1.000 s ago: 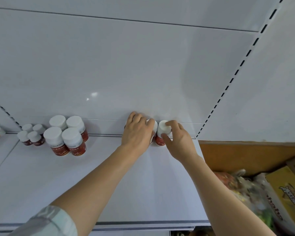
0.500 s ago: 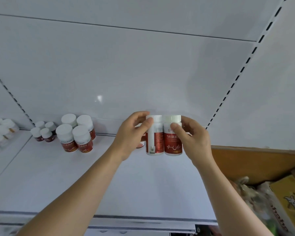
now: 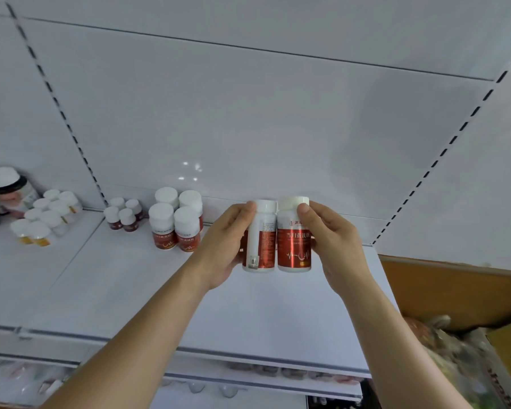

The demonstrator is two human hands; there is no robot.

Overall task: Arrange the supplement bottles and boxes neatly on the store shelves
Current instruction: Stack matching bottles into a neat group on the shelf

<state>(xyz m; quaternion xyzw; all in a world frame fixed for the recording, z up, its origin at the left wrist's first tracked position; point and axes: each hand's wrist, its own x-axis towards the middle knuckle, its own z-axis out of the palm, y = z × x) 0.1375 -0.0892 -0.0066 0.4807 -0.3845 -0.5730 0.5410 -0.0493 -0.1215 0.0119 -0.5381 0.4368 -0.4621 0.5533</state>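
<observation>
Your left hand [image 3: 223, 249] grips the left bottle [image 3: 259, 236], fingers wrapped behind it, thumb on the cap edge; your right hand [image 3: 335, 243] grips the right bottle [image 3: 294, 235], thumb on the cap, fingers curled round the far side. Both bottles are held upright in the air above the white shelf [image 3: 165, 293], long axes vertical, white caps up, sides touching between your thumbs. The left one shows you its barcode side, the right one its red front label. Open shelf surface runs below your wrists to the front edge, and out past your left knuckles toward the standing stock. Beyond your left fingers: four large red-label bottles [image 3: 174, 222] in a two-by-two block, then four small ones [image 3: 124, 215] further left, all upright near the back panel. Past the slotted upright, a cluster of white-capped orange-label bottles [image 3: 46, 216], count unclear. Right of your right hand, a cardboard box [image 3: 455, 290] sits just beyond the shelf's end.
</observation>
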